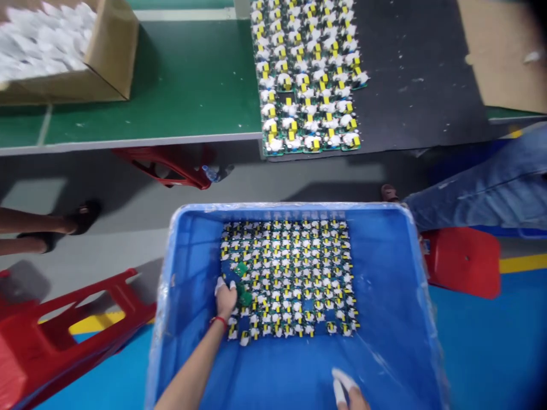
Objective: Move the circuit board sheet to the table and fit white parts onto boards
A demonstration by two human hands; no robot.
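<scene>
Left forearm [192, 364], a red string at its wrist, reaches into a blue crate [397, 319] lined with clear film. Left hand [225, 302] is narrow, its white-capped fingers [220, 285] apparently pinching a green board [243, 295] at the lower left of a square grid of boards [290, 262]. Each board is a glossy green plate crowded with yellow blocks and white lumps. Most of the grid stands in tight, even rows, while bare blue shows through gaps along its lower left and near its bottom edge, leaving this layer nearly full but incomplete. Right hand [348, 390], cut off by the frame's bottom edge, has its capped fingers close together, with nothing visible in them. Further left, a red stool [72, 319] lies on its side near another person's sandalled feet [81, 219]. Beyond, a cardboard box [111, 51] holding white pieces [38, 40] sits on a green surface [171, 74]. More boards [307, 74] stand in dense rows on a black mat [410, 74]. At right, a person's jeans leg [470, 199] extends above a second red stool [464, 262]
</scene>
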